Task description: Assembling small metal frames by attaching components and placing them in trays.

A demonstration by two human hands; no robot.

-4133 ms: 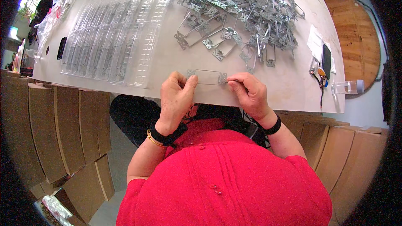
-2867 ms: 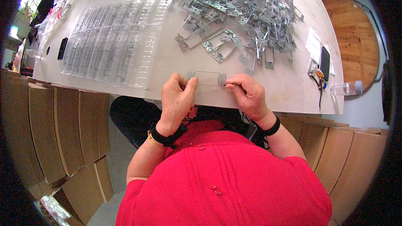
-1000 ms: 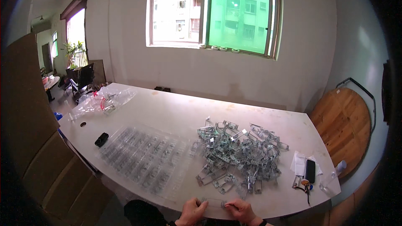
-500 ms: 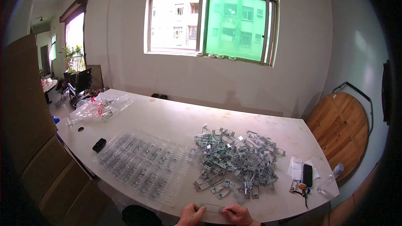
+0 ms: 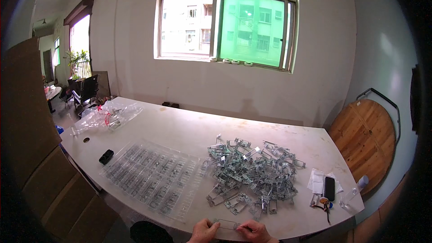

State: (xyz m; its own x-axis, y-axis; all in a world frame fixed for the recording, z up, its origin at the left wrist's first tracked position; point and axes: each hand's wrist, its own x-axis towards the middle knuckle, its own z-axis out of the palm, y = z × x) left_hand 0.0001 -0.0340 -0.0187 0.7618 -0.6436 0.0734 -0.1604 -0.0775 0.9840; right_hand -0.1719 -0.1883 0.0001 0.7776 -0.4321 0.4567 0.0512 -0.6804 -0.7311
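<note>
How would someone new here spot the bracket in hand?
On the white table, find the tangled heap of metal brackets, then look toward the near edge. There, between the left hand and right hand, is a narrow rectangular wire-sided bracket. Unlike the heaped ones, it is alone, held by its ends.

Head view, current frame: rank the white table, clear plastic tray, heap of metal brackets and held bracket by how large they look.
1. White table
2. Clear plastic tray and heap of metal brackets: too alike to rank
3. Held bracket, clearly smallest
</note>
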